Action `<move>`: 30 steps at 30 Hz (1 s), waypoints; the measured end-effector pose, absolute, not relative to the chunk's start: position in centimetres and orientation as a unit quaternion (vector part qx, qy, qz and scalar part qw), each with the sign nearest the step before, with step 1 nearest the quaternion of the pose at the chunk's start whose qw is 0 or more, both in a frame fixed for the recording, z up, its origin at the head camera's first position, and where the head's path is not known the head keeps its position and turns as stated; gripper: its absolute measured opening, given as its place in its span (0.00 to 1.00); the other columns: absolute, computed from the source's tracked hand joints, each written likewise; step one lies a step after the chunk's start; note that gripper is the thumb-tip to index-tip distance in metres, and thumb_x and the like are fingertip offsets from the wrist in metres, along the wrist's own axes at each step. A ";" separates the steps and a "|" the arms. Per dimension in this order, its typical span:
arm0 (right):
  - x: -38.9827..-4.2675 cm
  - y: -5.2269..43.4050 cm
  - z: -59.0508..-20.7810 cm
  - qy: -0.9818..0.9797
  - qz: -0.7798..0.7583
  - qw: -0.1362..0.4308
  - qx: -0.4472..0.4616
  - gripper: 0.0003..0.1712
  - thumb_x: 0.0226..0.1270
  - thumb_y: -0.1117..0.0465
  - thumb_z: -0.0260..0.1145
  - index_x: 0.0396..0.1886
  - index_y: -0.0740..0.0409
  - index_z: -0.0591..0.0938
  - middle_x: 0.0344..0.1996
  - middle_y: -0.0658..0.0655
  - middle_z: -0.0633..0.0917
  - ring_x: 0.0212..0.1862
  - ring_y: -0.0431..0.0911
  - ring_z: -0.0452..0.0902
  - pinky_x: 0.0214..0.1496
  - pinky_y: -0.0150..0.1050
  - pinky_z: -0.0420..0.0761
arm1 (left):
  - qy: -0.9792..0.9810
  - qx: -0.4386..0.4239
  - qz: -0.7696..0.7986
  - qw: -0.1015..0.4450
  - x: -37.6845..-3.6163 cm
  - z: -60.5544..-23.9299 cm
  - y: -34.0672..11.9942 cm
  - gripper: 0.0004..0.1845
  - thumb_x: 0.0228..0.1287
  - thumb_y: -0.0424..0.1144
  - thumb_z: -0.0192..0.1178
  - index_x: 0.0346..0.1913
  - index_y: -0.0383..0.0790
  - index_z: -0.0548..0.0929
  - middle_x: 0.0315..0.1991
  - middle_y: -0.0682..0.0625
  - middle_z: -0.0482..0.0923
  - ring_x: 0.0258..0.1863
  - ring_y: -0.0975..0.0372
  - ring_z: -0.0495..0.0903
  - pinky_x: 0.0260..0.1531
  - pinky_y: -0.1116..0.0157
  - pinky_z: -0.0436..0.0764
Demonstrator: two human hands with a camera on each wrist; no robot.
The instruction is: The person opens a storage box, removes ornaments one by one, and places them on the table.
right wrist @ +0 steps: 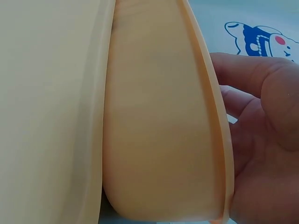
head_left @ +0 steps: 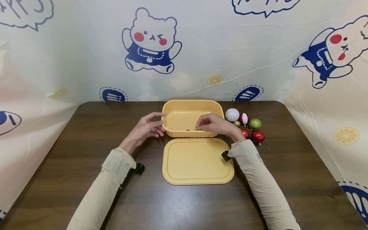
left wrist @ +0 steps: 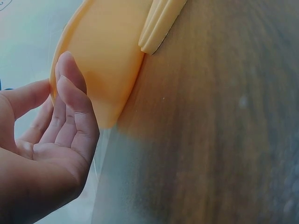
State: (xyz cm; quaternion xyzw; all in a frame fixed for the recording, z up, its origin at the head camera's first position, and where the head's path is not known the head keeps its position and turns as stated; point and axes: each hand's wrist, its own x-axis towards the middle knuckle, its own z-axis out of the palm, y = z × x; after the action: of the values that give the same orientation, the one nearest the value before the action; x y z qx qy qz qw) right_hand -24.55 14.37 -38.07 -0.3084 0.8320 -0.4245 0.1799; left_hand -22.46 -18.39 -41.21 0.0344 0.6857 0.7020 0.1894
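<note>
A yellow plastic box (head_left: pixel 179 119) without a cover stands near the back of the table. My left hand (head_left: pixel 149 127) is at its left end, fingers loosely bent, one fingertip right at the rim; in the left wrist view this hand (left wrist: pixel 60 121) overlaps the box wall (left wrist: pixel 110 51). My right hand (head_left: pixel 214 123) reaches over the right side into the box, fingertips low near the front wall. They pinch a small gold thing (head_left: pixel 196 128), mostly hidden by the fingers. In the right wrist view the box wall (right wrist: pixel 159 116) hides the fingertips of this hand (right wrist: pixel 266 107).
In front of the box lies a flat yellow lid (head_left: pixel 198 163). Several Christmas baubles sit right of the box: a white one (head_left: pixel 232 114), a green one (head_left: pixel 255 124), a red one (head_left: pixel 257 136) and others. A printed cloth (head_left: pixel 195 64) hangs behind the table.
</note>
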 end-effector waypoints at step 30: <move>-23.7 16.8 -36.6 0.812 -0.543 0.047 -0.207 0.13 0.71 0.61 0.66 0.49 0.65 0.84 0.44 0.64 0.85 0.44 0.59 0.84 0.53 0.50 0.82 | 0.687 0.037 0.700 0.189 -22.4 -41.1 -18.2 0.22 0.73 0.40 0.59 0.68 0.47 0.72 0.30 0.46 0.85 0.25 0.57 0.85 0.26 0.66 0.83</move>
State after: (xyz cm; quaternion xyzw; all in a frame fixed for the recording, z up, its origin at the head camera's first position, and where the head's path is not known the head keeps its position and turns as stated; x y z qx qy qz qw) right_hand -23.66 16.79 -36.57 -0.2072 0.8122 -0.5433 0.0469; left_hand -22.37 -18.24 -41.05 0.0365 0.6872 0.7004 0.1894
